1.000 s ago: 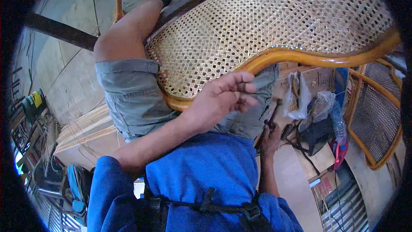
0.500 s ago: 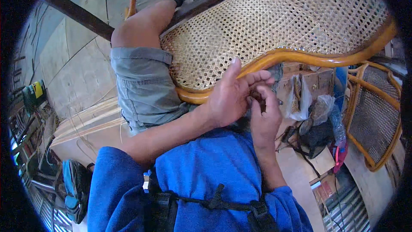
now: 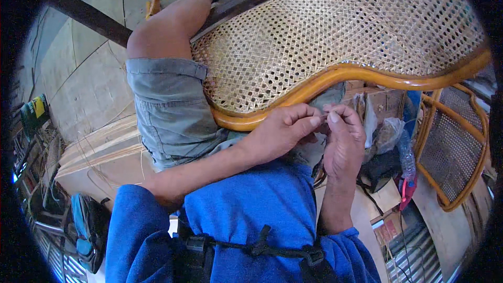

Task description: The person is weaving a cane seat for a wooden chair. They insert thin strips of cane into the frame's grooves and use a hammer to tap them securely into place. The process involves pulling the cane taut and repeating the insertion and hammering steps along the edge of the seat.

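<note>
L hand (image 3: pixel 280 133) & R hand (image 3: pixel 343 149): both grips pinched on a thin bit (image 3: pixel 324 116), too small to ID, nr cane panel (image 3: pixel 314 31) at lap. Prob. best: light pinch, steady wrists.

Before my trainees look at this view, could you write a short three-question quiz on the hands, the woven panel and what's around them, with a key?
1. True or false: the fingertips of the left hand and right hand are close together.

2. Multiple choice: the near rim of the woven panel is
A) white
B) amber
C) green

3. Fill in the blank: a second woven panel shows toward the ____ edge of the picture.

Key: 1. True. 2. B. 3. Right.
</note>
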The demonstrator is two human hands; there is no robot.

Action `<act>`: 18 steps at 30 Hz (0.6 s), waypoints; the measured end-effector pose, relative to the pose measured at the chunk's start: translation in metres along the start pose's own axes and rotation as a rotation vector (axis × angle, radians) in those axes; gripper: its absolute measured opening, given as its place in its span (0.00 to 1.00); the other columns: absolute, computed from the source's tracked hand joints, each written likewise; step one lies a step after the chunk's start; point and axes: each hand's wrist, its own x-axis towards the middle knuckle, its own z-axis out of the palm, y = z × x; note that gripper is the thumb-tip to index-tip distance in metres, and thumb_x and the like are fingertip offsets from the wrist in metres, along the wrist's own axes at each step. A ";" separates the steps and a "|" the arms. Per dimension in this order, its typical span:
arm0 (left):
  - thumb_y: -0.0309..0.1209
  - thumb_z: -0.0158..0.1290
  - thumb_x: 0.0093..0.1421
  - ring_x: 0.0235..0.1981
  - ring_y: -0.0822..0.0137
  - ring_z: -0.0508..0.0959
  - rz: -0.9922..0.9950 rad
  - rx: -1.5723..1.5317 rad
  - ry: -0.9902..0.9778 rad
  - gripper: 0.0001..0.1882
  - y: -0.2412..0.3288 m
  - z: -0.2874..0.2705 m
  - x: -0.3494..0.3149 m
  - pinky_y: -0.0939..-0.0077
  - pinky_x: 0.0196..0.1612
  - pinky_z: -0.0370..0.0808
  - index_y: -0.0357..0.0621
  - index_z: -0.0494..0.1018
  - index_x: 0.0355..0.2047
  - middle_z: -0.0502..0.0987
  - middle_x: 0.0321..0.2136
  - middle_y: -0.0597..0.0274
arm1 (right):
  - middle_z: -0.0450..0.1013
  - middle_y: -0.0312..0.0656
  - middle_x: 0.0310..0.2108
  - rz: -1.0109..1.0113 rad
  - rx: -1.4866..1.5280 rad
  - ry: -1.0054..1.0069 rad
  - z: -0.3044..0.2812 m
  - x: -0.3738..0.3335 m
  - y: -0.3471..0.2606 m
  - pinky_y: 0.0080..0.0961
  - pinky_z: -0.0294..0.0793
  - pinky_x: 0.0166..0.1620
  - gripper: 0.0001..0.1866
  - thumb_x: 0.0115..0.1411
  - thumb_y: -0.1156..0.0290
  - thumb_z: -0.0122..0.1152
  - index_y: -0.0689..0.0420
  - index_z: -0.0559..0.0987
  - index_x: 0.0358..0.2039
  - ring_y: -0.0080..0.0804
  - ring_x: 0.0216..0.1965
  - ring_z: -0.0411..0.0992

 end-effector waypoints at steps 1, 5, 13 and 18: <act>0.32 0.45 0.61 0.34 0.76 0.71 0.037 0.023 -0.010 0.11 0.001 -0.001 0.001 0.80 0.40 0.69 0.37 0.71 0.37 0.73 0.32 0.68 | 0.72 0.35 0.30 0.028 0.031 -0.002 -0.001 0.001 0.002 0.15 0.66 0.37 0.07 0.53 0.77 0.56 0.61 0.74 0.34 0.18 0.30 0.67; 0.29 0.49 0.58 0.30 0.73 0.72 0.081 0.211 0.087 0.08 0.013 -0.003 0.001 0.76 0.35 0.71 0.38 0.71 0.34 0.73 0.27 0.65 | 0.71 0.34 0.30 0.086 0.084 -0.048 0.000 0.003 0.006 0.15 0.65 0.37 0.06 0.53 0.75 0.57 0.61 0.74 0.33 0.18 0.31 0.65; 0.24 0.53 0.49 0.28 0.55 0.74 0.487 0.805 0.174 0.07 0.008 -0.017 0.004 0.69 0.32 0.72 0.40 0.71 0.31 0.74 0.27 0.55 | 0.68 0.30 0.27 0.123 -0.140 -0.148 -0.002 0.003 0.006 0.14 0.62 0.37 0.05 0.55 0.73 0.55 0.61 0.73 0.31 0.16 0.30 0.63; 0.26 0.54 0.48 0.30 0.57 0.74 0.636 1.009 0.138 0.09 0.007 -0.025 0.003 0.68 0.32 0.72 0.44 0.71 0.31 0.74 0.27 0.57 | 0.67 0.29 0.27 0.487 0.224 -0.256 -0.018 0.012 0.013 0.14 0.64 0.36 0.05 0.55 0.73 0.55 0.60 0.74 0.31 0.17 0.30 0.63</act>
